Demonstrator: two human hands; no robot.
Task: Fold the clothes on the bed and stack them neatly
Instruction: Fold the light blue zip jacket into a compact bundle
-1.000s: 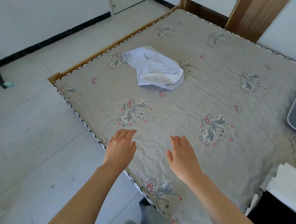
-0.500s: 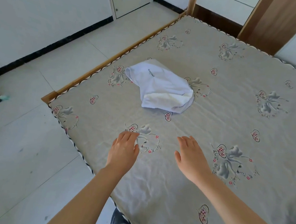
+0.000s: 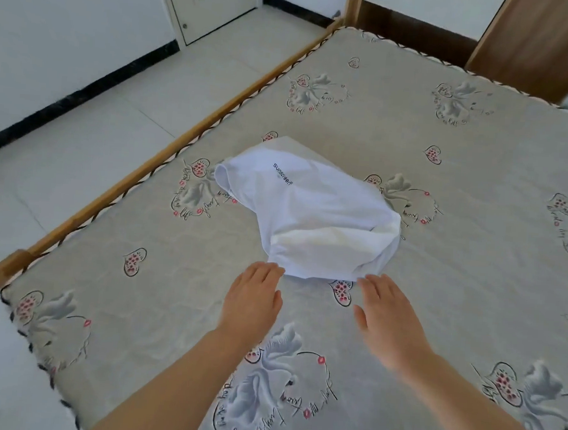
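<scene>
Item: one crumpled white garment of thin knit fabric [image 3: 309,216], with small dark lettering printed near its far end. It lay in a loose heap on the beige quilted mattress with grey-and-pink floral and heart print [image 3: 437,290], towards the left side of the bed and near the pale wooden bed rail [image 3: 166,154]. What kind of garment it was could not be told from the bundle; an open hem or cuff showed at the far left end.

Handling, as judged: light, soft and limp, with no stiffness to keep any shape. It was likely to sag and drape when lifted and to slide easily over the mattress cover. Not fragile. The layers were bunched one over another, so it looked to need shaking out or spreading flat before any fold.

Where to take hold, as judged: the near hem, at its two corners, pinched one in each hand so that the cloth would open under its own weight.

Hands: left hand [image 3: 254,299] and right hand [image 3: 389,321] were both palm down over the mattress, fingers extended and loosely together, holding nothing. The fingertips of each lay at the garment's near edge; whether they touched it could not be told.

Stack: none visible.
</scene>
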